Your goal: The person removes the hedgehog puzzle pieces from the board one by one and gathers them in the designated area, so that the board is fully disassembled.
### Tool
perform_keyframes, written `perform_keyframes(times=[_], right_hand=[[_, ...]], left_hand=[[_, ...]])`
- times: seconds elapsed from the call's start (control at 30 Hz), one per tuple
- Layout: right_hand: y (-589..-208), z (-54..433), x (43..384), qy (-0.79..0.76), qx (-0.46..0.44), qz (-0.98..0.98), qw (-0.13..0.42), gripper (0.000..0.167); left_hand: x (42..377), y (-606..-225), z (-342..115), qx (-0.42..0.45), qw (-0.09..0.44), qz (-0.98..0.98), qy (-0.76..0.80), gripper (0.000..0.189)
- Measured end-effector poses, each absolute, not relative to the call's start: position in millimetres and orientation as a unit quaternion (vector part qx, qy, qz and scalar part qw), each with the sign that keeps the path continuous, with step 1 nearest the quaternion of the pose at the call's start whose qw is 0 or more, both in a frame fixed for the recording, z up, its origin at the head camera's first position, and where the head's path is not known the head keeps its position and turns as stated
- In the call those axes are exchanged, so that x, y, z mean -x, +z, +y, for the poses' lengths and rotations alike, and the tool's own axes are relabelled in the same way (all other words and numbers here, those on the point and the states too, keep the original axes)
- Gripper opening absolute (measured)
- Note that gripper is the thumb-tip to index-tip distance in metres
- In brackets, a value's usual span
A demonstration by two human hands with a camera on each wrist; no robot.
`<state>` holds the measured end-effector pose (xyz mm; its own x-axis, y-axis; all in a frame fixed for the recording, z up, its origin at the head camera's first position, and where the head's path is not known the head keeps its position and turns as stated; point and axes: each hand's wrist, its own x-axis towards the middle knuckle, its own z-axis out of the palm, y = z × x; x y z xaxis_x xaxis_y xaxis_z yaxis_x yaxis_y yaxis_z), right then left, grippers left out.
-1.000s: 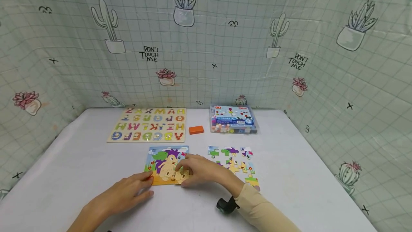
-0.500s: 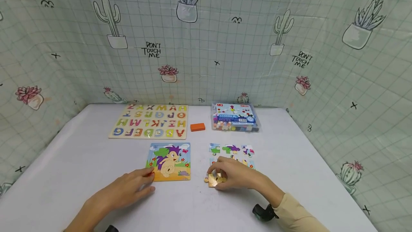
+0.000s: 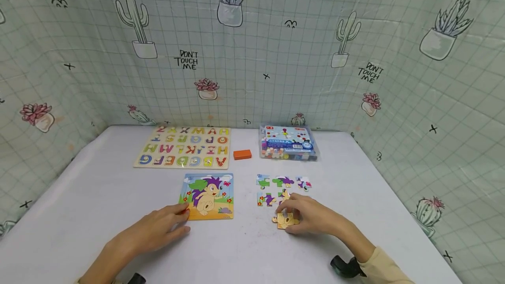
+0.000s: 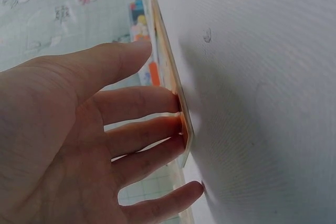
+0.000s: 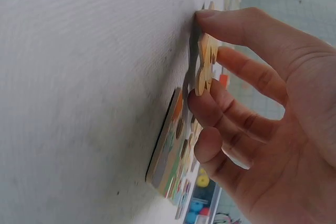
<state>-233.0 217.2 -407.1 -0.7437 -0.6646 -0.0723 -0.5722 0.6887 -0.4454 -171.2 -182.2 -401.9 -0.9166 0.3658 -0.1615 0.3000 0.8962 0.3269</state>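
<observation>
A hedgehog picture board (image 3: 215,213) lies flat at the middle of the table. My left hand (image 3: 155,228) rests its fingertips on the board's lower left corner, fingers fairly straight; the left wrist view shows them at the board's edge (image 4: 181,98). To the right, my right hand (image 3: 315,217) pinches a tan jigsaw puzzle piece (image 3: 285,221) between thumb and fingers, low over the table. In the right wrist view this piece (image 5: 206,64) is tilted, one side close to the white surface. Several loose puzzle pieces (image 3: 284,182) lie in rows beyond it, some hidden behind my right hand.
An alphabet board (image 3: 183,147) lies at the back left. Right of it are an orange block (image 3: 242,154) and a clear plastic box (image 3: 289,143) of colourful parts. A patterned curtain (image 3: 252,56) hangs behind the white table (image 3: 98,196).
My right hand has moved right, carrying the puzzle piece away from the board's lower right corner to below the loose pieces. My left hand stays at the board's corner. The view has shifted slightly.
</observation>
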Motion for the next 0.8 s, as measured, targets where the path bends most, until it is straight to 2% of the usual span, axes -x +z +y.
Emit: perform_keyframes(times=[0.8], right_hand=[[-407.2,226.8,236.7,-0.225,0.336,0.907,0.120,0.038]], left_hand=[[172.2,-401.0,-179.8,-0.157,0.118,0.969,0.153,0.051]])
